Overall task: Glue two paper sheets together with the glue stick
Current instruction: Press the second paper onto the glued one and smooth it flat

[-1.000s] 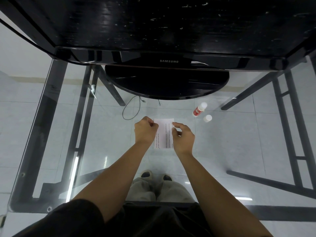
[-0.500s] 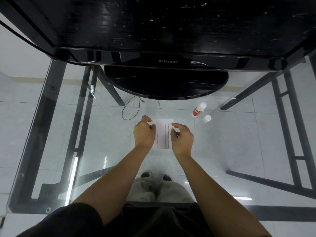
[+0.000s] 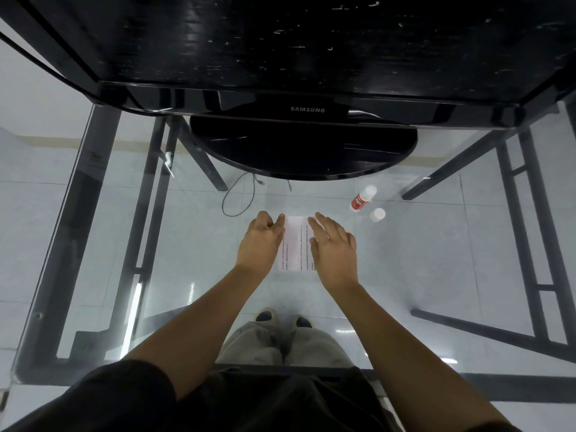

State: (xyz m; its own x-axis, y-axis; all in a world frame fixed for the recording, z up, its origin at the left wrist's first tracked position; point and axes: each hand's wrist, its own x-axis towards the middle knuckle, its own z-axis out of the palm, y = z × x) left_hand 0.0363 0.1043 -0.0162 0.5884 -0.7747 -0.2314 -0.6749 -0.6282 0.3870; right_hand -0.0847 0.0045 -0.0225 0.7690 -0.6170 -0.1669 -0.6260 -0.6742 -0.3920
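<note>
Left hand and right hand have uncurled, fingers straight, on paper sheets (long axis pointing away).

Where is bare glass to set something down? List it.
Free: glass left of the left hand, out to its left edge; glass right of the right hand, nearer than the cap. Crowded: the paper under both hands; glue stick and cap beside the monitor base.

**Single head cam, steep down-look**

One view only. Wide-angle, head-worn, faces forward and down through glass table. Near, mid-frame: left hand and right hand; monitor fills top, own legs at bottom.
</note>
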